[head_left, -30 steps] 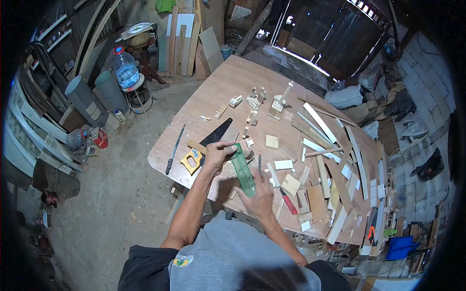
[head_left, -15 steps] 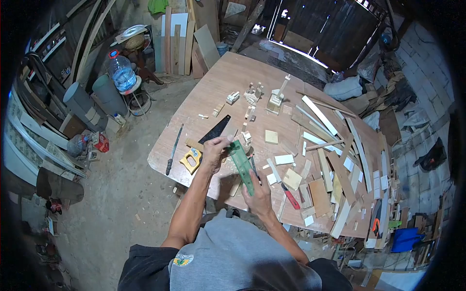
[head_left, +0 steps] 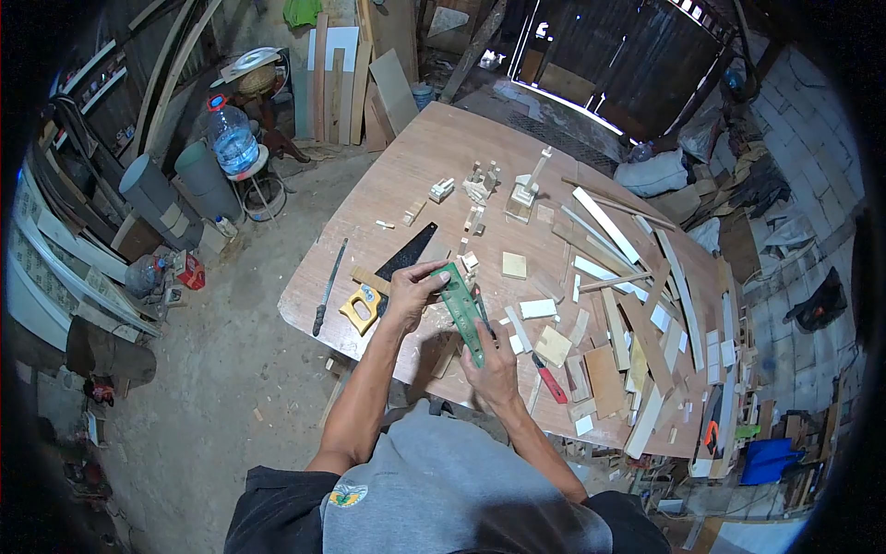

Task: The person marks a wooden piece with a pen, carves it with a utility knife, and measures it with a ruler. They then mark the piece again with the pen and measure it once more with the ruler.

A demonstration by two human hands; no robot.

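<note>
My left hand (head_left: 410, 294) grips the upper end of a long, narrow green piece (head_left: 460, 305) with small holes, its thumb lying on the face. The lower end of the green piece rests in my right hand (head_left: 493, 366), whose fingers close along its edge. Both hands hold it tilted over the near edge of the table. A thin dark item (head_left: 482, 307) shows just past the right fingers. Left of the piece lies a handsaw with a black blade (head_left: 410, 252) and a yellow handle (head_left: 359, 310). A red-handled cutter (head_left: 552, 382) lies to the right.
The wooden table (head_left: 369, 198) carries small wooden models (head_left: 522, 198), a square block (head_left: 514, 266) and a heap of wood strips (head_left: 614, 249) on the right. A long file (head_left: 330, 288) lies near the left edge. A water bottle (head_left: 233, 138) stands on a stool beyond.
The green piece has turned slightly in both hands, so its holed face shows more. The left thumb now lies further onto its upper end; the view has shifted a little.
</note>
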